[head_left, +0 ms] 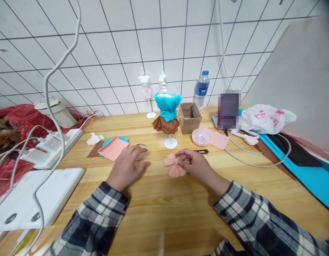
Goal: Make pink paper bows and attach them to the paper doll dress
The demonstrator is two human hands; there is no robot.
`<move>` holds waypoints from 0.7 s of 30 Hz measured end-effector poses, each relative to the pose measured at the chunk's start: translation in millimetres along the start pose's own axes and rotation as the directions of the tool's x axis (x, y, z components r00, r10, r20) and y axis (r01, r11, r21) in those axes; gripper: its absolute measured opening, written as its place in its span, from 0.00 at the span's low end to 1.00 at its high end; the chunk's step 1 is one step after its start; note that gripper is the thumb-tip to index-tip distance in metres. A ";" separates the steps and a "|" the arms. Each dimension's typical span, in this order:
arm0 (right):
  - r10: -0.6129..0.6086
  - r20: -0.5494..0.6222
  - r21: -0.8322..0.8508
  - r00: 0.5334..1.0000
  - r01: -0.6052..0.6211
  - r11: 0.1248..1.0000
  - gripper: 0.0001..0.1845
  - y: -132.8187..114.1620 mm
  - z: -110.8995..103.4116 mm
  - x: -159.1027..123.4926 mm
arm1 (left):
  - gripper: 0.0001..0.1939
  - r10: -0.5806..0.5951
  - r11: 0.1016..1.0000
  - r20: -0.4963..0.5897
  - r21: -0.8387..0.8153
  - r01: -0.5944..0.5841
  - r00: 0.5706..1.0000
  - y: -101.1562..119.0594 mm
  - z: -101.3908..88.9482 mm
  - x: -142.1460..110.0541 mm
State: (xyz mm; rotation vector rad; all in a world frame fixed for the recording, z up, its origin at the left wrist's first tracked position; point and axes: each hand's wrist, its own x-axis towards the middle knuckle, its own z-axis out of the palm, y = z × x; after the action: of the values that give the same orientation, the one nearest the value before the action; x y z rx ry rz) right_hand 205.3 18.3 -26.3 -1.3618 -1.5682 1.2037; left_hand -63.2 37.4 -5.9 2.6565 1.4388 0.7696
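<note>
A pink pleated crepe-paper bow (177,171), pinched at its middle, is held at one side between the thumb and fingertips of my right hand (192,163). A small blue spot marks its centre. My left hand (128,165) lies on the table with thumb and fingers apart, its fingertips at a thin pale ring (146,153); whether they touch it I cannot tell. Beside that hand are folded pink paper (113,147), blue and brown paper. Behind the bow stands a small dress form (167,110) in a blue paper top and brown skirt. Black thread snips (203,151) lie behind my right hand.
Two bare white dress forms (145,87) stand by the wall. Rightward are a cardboard box (190,122), a water bottle (202,89), a pink dish of beads (201,138), a blurred-out device (229,108) and cables. A power strip (59,147) and white box (38,195) sit left.
</note>
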 end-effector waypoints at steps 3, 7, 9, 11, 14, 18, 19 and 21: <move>0.023 -0.020 -0.077 1.000 -0.025 0.997 0.13 3.1 -0.3 0.8 | 0.19 -0.149 0.980 0.127 0.154 0.129 0.981 -33.5 -2.3 -0.4; 0.004 -0.036 -0.256 0.999 -0.013 0.967 0.12 7.6 -1.3 0.4 | 0.08 -0.177 0.979 0.264 0.149 0.141 0.948 -43.4 2.7 -1.8; -0.085 -0.065 -0.384 0.994 0.054 0.922 0.11 8.7 -2.4 -0.1 | 0.08 -0.187 0.982 0.260 0.064 0.176 0.947 -33.1 5.8 -0.7; -0.224 -0.109 -0.467 0.969 0.149 0.871 0.11 6.6 -2.8 -1.5 | 0.09 -0.241 0.956 0.233 -0.108 0.271 0.942 -15.7 7.7 0.1; -0.439 -0.159 -0.477 0.885 0.320 0.819 0.12 -3.7 -0.5 -7.1 | 0.08 -0.252 0.865 0.204 -0.390 0.315 0.946 18.3 9.6 -2.3; -0.640 -0.118 -0.460 0.759 0.530 0.713 0.20 -20.7 8.2 -18.6 | 0.05 -0.238 0.800 0.118 -0.539 0.263 0.964 60.8 14.2 -11.5; -0.659 -0.093 -0.453 0.747 0.557 0.696 0.22 -23.4 10.6 -21.0 | 0.04 -0.226 0.791 0.100 -0.561 0.243 0.969 67.9 15.5 -13.7; -0.673 -0.063 -0.439 0.737 0.585 0.682 0.26 -26.2 14.8 -24.1 | 0.02 -0.208 0.802 0.041 -0.565 0.194 0.977 76.2 17.3 -17.0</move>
State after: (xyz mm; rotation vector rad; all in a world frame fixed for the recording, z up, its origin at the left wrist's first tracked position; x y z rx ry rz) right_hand 187.8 -8.3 -4.5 -0.9751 -1.9510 0.2988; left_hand -4.0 -16.2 -9.2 2.0151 1.2170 1.0148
